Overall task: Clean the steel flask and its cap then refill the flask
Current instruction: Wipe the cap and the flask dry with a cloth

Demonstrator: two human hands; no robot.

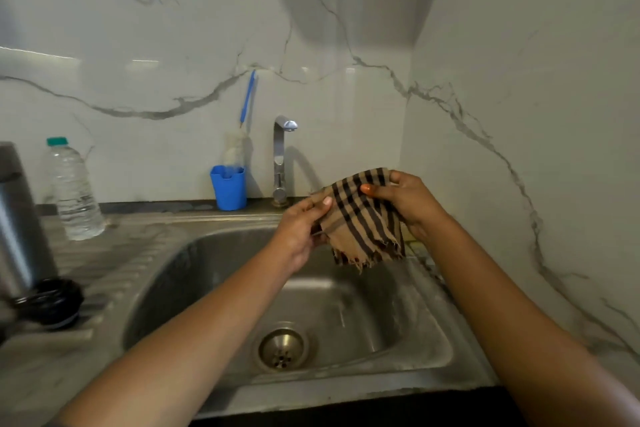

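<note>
Cloth [360, 218] between left hand [298, 232] and right hand [412, 204]; flask [17, 218], cap [52, 302], bottle [74, 191] at left

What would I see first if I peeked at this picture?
First, the tan cloth with dark brown stripes, held above the shiny steel sink: the left hand pinches its left edge and the right hand grips its top. Then the bright blue plastic cup holding a white bottle brush, beside the steel tap at the back. Far left stand a clear plastic bottle and the tall steel flask.
</note>
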